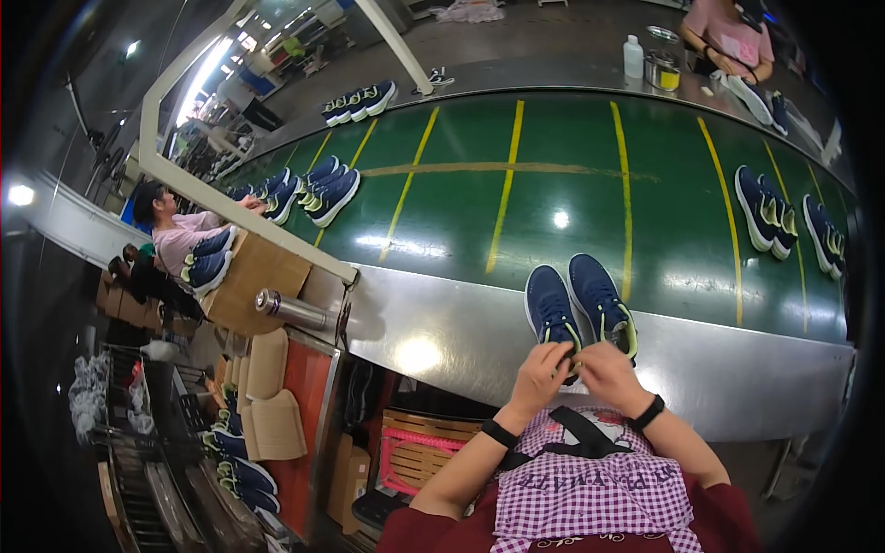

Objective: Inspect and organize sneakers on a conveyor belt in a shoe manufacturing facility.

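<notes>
Pair of navy shoes with yellow-green trim, set side by side at the near edge of the green belt, toes pointing away, heels hanging over the steel rim; probably parked there so the heels sat within easy reach. Left hand and right hand brought close together just below the heels, fingers curled inward and seemingly pinching something small at the heel of the left shoe; what exactly was pinched, too small to tell. Both wrists banded in black, forearms rising from a checked apron.

Farther along the belt from the pair: two more navy pairs to the right near the rim, a cluster to the left, another group beyond the far-left edge. All spaced apart between the yellow stripes, likely to keep each pair separate as it travelled.

Across the belt from the pair, a co-worker in pink bent over a shoe, with a white bottle and a tin close by. Left of the pair, another person in pink seated beside cardboard boxes, a metal flask lying on top.
</notes>
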Available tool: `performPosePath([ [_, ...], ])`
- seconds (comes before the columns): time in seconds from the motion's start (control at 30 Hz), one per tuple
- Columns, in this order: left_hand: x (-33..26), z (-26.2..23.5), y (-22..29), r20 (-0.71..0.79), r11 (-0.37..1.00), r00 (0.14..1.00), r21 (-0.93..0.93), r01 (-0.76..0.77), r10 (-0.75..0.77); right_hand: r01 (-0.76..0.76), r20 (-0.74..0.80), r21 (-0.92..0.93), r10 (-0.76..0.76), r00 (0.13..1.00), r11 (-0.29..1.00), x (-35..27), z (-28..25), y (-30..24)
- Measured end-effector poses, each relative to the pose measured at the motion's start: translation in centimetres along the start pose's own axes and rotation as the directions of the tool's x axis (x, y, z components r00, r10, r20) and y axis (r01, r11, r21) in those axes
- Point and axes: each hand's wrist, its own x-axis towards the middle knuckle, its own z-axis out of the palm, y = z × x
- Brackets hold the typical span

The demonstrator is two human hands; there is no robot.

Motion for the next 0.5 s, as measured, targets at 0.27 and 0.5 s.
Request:
performPosePath([
  [0.27,0.3,5.1,0.3,0.378,0.927,0.91,0.374,0.016,-0.168,-0.469,-0.557,-0.022,0.379,0.739,0.883,-6.0,-0.4,8.9],
  [0.5,-0.6,6.6,2.3,0.418,0.94,0.886,0.337,0.054,-0.201,-0.597,-0.098,0.449,0.701,0.707,0.665,-7.5,0.4,8.9],
])
